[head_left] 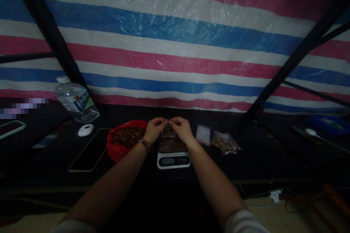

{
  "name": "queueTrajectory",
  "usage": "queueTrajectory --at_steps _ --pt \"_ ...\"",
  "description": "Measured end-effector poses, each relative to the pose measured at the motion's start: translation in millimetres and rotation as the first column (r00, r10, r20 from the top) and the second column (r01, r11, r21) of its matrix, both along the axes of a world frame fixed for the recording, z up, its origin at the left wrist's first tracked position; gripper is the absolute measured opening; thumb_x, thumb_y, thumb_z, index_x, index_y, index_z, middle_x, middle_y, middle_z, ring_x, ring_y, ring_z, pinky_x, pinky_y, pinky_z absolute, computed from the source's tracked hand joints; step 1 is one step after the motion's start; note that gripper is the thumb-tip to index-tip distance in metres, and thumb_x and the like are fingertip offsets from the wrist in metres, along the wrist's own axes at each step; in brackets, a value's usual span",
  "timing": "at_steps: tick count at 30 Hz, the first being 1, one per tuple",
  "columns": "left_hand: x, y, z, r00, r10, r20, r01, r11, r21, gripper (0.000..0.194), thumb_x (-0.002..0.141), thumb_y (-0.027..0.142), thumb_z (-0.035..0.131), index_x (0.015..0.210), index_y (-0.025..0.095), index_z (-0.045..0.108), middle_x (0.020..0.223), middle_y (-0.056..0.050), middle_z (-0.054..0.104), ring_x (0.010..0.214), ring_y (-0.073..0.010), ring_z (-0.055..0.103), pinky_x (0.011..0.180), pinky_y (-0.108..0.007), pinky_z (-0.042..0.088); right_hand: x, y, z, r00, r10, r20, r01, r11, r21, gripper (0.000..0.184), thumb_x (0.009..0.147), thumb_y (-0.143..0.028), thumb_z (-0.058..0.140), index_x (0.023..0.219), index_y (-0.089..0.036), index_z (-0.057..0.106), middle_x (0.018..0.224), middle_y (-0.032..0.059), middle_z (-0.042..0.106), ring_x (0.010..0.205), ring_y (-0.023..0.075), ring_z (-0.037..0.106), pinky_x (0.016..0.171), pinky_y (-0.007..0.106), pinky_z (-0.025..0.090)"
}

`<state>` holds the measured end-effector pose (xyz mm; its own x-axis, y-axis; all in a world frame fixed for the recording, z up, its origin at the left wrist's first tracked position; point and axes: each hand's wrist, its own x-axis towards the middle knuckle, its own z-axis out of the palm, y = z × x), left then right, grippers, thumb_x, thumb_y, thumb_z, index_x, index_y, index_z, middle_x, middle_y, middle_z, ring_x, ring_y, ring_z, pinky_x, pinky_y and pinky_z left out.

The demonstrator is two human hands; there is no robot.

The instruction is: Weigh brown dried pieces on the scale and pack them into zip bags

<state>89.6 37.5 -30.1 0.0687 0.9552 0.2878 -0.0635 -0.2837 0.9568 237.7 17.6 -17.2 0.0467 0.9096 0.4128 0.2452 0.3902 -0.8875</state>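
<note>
My left hand (pixel 154 130) and my right hand (pixel 181 128) meet over the far side of a digital kitchen scale (pixel 174 161). Between them, both pinch the top edge of a small clear zip bag (pixel 168 131) with brown bits inside. The scale has a dark platform and a white front with a lit display, too small to read. Just left of my left wrist sits an open red plastic bag (pixel 111 146) full of loose brown and orange bits. Right of the scale are a stack of flat zip bags (pixel 203 134) and filled clear bags (pixel 225 142).
A large phone (pixel 89 151), a white mouse (pixel 85 130) and a clear plastic bottle (pixel 75 100) stand or lie on the left. Another phone (pixel 12 128) is at the far left. Black metal legs (pixel 290 56) flank a striped tarp (pixel 175 40) behind the black table. A white cable (pixel 328 143) runs at far right.
</note>
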Motion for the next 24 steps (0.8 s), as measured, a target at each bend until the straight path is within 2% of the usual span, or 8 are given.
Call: queueTrajectory --at_steps 6,12,16,20,24 --pt "-2 2 -5.4 0.997 0.005 -0.072 -0.002 0.999 0.049 0.03 0.066 0.042 0.07 0.076 0.014 0.069 0.07 -0.003 0.067 0.063 -0.0134 0.06 0.059 -0.023 0.047 -2 -2 0.5 0.999 -0.017 0.051 0.014 0.999 0.049 0.014 0.072 -0.029 0.063 0.076 -0.017 0.069 0.076 0.0044 0.069 0.07 0.0168 0.063 0.065 0.027 0.049" --pt "-4 2 -3.8 0.996 0.054 -0.069 -0.048 0.995 0.088 0.028 0.068 0.04 0.069 0.076 0.014 0.069 0.072 -0.003 0.067 0.066 -0.0146 0.061 0.062 -0.024 0.049 -3 -2 0.6 0.999 -0.017 0.039 0.015 0.999 0.052 0.017 0.074 -0.034 0.064 0.077 -0.019 0.07 0.076 0.0037 0.069 0.072 0.0178 0.063 0.066 0.028 0.049" --pt "-5 2 -3.5 0.996 0.08 -0.026 -0.076 0.99 0.122 0.028 0.068 0.04 0.069 0.08 0.014 0.068 0.078 -0.005 0.068 0.073 -0.0164 0.062 0.069 -0.027 0.05 0 -7 15.0 0.995 -0.087 0.039 0.084 0.993 0.088 0.019 0.077 -0.036 0.061 0.078 -0.019 0.07 0.077 0.0036 0.069 0.072 0.0174 0.062 0.068 0.028 0.048" --pt "-5 3 -4.8 0.999 0.027 0.038 -0.032 0.991 0.133 0.041 0.072 0.041 0.066 0.104 0.015 0.065 0.096 -0.009 0.068 0.083 -0.0176 0.062 0.075 -0.03 0.05 33 -23 48.8 0.97 -0.24 -0.03 0.241 0.952 0.189 0.027 0.082 -0.039 0.054 0.08 -0.017 0.069 0.076 0.002 0.068 0.072 0.016 0.06 0.069 0.027 0.047" --pt "-4 4 -7.2 0.999 -0.03 -0.023 0.032 0.993 0.109 0.044 0.073 0.041 0.065 0.108 0.015 0.064 0.097 -0.01 0.067 0.084 -0.0178 0.062 0.076 -0.031 0.049 99 -46 74.2 0.9 -0.427 -0.087 0.436 0.874 0.214 0.035 0.082 -0.046 0.052 0.079 -0.015 0.067 0.067 0.0004 0.063 0.061 0.0132 0.056 0.057 0.024 0.044"
